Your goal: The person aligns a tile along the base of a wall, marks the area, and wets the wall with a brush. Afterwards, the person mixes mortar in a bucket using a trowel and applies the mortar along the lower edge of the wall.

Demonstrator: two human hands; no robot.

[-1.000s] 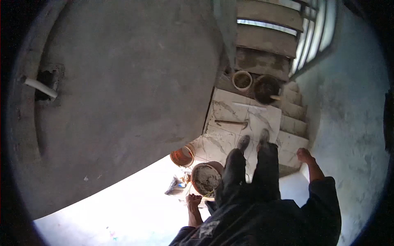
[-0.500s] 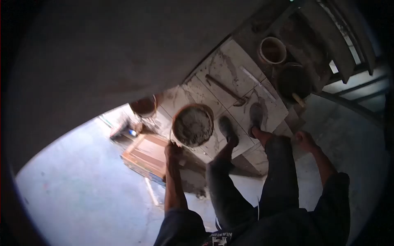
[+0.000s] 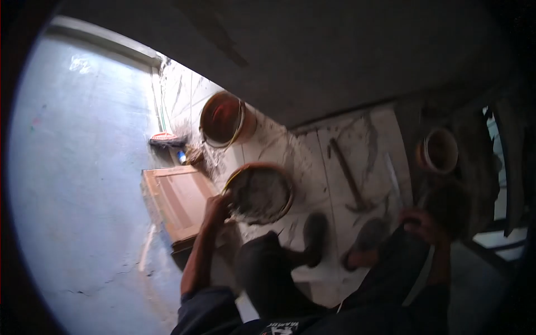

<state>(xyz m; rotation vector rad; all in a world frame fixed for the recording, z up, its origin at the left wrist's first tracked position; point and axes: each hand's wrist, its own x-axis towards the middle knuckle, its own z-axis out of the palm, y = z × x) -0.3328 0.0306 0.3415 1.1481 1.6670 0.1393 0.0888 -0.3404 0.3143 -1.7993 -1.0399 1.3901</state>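
A bucket of grey mortar (image 3: pixel 259 195) stands on the marbled tiles in front of me. My left hand (image 3: pixel 218 207) is closed at its left side, where the wire handle meets the rim. Beside my bent right knee is my right hand (image 3: pixel 421 224), dim and a little blurred, its fingers loosely apart with nothing visible in them. A hammer (image 3: pixel 350 177) with a long dark handle lies on the tiles beyond my feet. Close to the right hand is a pale narrow strip (image 3: pixel 393 176).
Another bucket (image 3: pixel 222 121) stands behind the mortar. A cardboard box (image 3: pixel 181 204) sits left, with a broom (image 3: pixel 166 139) behind it. At right are a pale-rimmed bucket (image 3: pixel 441 151) and a dark round container. A dark slanted surface (image 3: pixel 335 61) hangs overhead.
The view has swung left and I am lower, knees more bent. My left hand stays at the mortar bucket; my right hand has come in to the right knee.
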